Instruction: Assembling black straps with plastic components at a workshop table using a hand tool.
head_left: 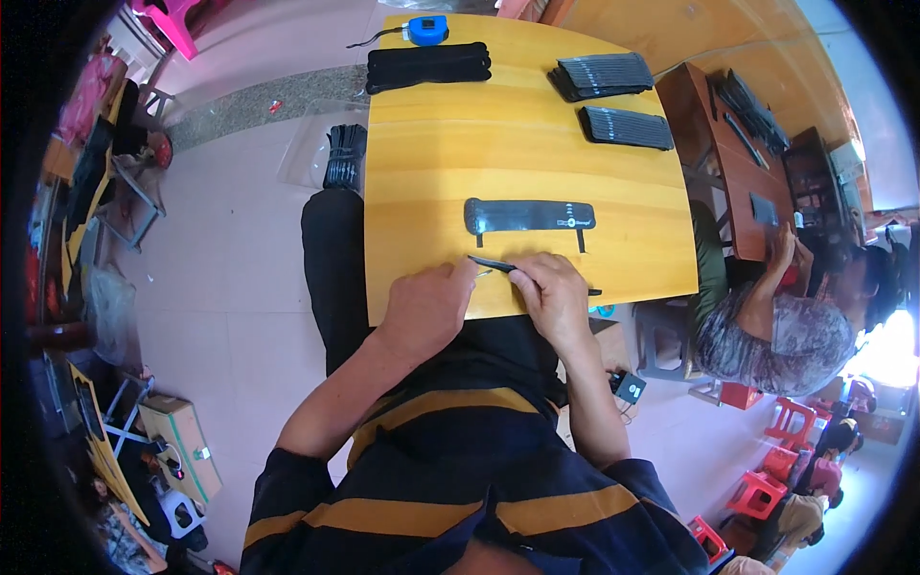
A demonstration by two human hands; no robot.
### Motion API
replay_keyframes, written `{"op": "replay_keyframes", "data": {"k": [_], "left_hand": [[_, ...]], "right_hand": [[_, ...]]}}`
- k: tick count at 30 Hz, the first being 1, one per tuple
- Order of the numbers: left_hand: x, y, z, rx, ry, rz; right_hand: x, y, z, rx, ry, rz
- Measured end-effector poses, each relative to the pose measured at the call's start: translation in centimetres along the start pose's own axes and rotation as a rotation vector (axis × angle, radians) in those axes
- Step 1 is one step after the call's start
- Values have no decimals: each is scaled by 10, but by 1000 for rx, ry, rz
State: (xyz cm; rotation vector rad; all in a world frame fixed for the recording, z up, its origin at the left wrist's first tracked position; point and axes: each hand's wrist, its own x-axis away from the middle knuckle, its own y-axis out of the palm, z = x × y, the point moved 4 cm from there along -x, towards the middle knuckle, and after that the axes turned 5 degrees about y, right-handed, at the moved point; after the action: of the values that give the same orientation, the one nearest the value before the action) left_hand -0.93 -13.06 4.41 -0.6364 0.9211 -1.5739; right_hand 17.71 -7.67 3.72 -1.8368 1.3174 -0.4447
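Over the near edge of the table, my left hand (428, 301) and my right hand (552, 290) are close together. A thin black strip (494, 264) runs between them, pinched by the fingers of both; the rest of it is hidden by the hands. A small dark end (595, 292) shows beside my right hand. Just beyond my hands, a flat black band (529, 216) lies lengthwise across the wood, with white printing near its right end. Two short tabs stick out from its near side.
On the yellow table (431, 153) lie a black stack (428, 67), a blue tape measure (427, 31) and two stacks of black bands (602, 76). A bundle of black straps (343, 156) sits off the left edge. Another person (781, 331) works at a brown table on the right.
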Motion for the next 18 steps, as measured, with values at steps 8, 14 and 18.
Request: {"op": "replay_keyframes", "data": {"k": [8, 14, 18], "left_hand": [[-7, -4, -4, -188, 155, 48], [-11, -4, 1, -197, 172, -21], [-17, -6, 7, -208, 181, -40]], "right_hand": [[4, 11, -5, 8, -98, 134], [5, 14, -3, -6, -106, 156], [5, 14, -3, -33, -98, 146]]}}
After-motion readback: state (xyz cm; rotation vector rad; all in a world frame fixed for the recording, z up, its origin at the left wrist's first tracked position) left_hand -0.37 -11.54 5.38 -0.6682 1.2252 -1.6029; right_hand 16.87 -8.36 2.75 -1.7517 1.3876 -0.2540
